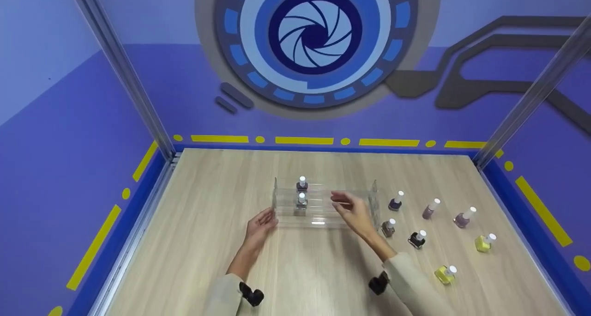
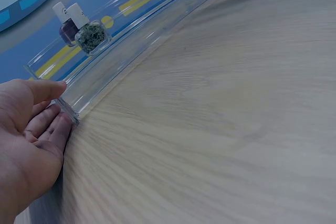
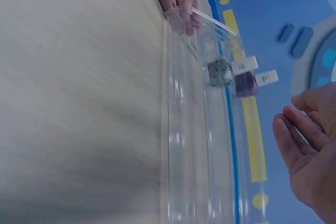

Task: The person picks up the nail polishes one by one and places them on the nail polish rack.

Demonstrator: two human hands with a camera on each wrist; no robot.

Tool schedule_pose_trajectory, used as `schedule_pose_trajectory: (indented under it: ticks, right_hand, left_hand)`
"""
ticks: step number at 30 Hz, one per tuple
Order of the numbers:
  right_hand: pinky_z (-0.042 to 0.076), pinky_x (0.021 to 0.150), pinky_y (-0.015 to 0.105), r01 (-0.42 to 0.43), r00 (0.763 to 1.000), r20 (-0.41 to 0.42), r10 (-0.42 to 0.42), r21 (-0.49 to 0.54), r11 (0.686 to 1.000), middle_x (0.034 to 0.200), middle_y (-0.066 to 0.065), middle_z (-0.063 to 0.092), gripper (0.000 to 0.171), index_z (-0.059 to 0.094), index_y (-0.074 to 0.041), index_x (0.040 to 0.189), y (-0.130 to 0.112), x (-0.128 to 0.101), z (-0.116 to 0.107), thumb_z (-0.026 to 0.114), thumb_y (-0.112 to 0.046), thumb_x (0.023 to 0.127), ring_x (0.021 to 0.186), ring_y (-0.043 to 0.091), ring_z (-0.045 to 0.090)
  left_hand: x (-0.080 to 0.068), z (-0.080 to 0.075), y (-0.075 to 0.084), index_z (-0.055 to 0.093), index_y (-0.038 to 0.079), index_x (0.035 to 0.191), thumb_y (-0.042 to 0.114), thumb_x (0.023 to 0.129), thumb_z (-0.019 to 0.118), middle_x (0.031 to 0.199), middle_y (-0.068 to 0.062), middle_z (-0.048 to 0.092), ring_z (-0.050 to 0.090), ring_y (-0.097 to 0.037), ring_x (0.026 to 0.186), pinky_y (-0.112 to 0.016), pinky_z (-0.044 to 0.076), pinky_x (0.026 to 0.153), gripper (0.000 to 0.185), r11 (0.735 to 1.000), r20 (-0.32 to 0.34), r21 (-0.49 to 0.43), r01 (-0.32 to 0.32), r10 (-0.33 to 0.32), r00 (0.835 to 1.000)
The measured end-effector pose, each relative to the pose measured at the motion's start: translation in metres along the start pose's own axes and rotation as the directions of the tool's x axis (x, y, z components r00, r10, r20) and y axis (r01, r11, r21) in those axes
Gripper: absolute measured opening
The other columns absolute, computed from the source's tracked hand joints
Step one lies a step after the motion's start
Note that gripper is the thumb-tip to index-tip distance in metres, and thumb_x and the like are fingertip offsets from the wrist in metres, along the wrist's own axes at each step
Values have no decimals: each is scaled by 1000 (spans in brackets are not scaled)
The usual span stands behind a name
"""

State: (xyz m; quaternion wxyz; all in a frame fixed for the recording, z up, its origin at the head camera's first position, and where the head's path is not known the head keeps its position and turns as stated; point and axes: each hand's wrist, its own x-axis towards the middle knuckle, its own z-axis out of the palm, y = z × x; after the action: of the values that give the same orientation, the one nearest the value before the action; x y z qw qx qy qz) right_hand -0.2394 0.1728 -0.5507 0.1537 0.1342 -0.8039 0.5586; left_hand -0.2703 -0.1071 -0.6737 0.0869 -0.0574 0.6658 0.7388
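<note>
A clear stepped display rack (image 1: 323, 222) stands on the table. Two white-capped nail polish bottles sit toward its left end: a dark purple bottle (image 3: 245, 84) on the back tier and a green glittery bottle (image 2: 92, 38) in front of it. My left hand (image 1: 260, 224) holds the rack's left end panel, its thumb at the panel's edge and its bent fingers against the outer side. Over the rack's right half hovers my right hand (image 1: 354, 213), with nothing between its loosely curved fingers and thumb.
Several nail polish bottles stand to the rack's right, including a dark bottle (image 1: 395, 204), a brown one (image 1: 388, 229), a black one (image 1: 416, 240), a mauve one (image 1: 461, 220) and a yellow one (image 1: 445, 275). Printed blue-purple walls (image 1: 152, 75) enclose the wooden table (image 1: 208, 191).
</note>
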Motion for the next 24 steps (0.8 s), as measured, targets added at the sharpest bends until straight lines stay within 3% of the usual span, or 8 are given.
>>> schedule_pose_trajectory:
  ticks: [4, 9, 13, 18, 24]
  right_hand:
    - [64, 85, 31, 5, 998, -54, -8, -53, 999, 104, 30, 74, 25, 69, 12, 111, 13, -13, -25, 66, 18, 87, 96, 46, 72]
    - [57, 81, 9, -13, 994, -111, 8, -44, 999, 105, 27, 75, 24, 71, 10, 111, 37, -33, -62, 68, 15, 88, 93, 16, 74]
    - [57, 79, 8, -8, 989, -149, 5, -16, 1000, 104, 30, 73, 23, 71, 10, 111, 43, -50, -93, 67, 16, 89, 93, 0, 71]
    - [58, 78, 8, -36, 970, -241, 21, -57, 998, 101, 29, 74, 22, 73, 9, 109, 45, -69, -125, 69, 15, 88, 91, -5, 70]
    - [57, 77, 7, -168, 935, -332, 125, -104, 980, 100, 5, 79, 20, 74, 7, 108, 48, -93, -158, 70, 11, 89, 89, -9, 70]
  left_hand:
    - [-1, 0, 1, 47, -3, 149, 8, 98, 66, 155, -24, 48, 45, -38, 146, -41, 44, 119, 55, 1000, 9, -4, -1, 1, 1000]
    - [-3, -1, 3, 46, -3, 150, 9, 99, 65, 156, -24, 46, 43, -38, 148, -43, 42, 121, 55, 1000, 20, 3, -4, 4, 1000]
    - [-4, 0, 2, 45, -4, 150, 8, 99, 64, 156, -25, 46, 43, -38, 148, -43, 43, 121, 55, 1000, 25, 0, -7, 7, 1000]
    - [0, 0, 1, 46, -6, 148, 7, 98, 65, 155, -26, 47, 44, -39, 147, -41, 45, 119, 55, 1000, 14, -1, -13, 13, 1000]
    - [2, 1, 0, 50, -4, 146, 6, 97, 66, 152, -23, 51, 47, -36, 145, -41, 47, 117, 53, 1000, -15, 8, 9, -9, 1000]
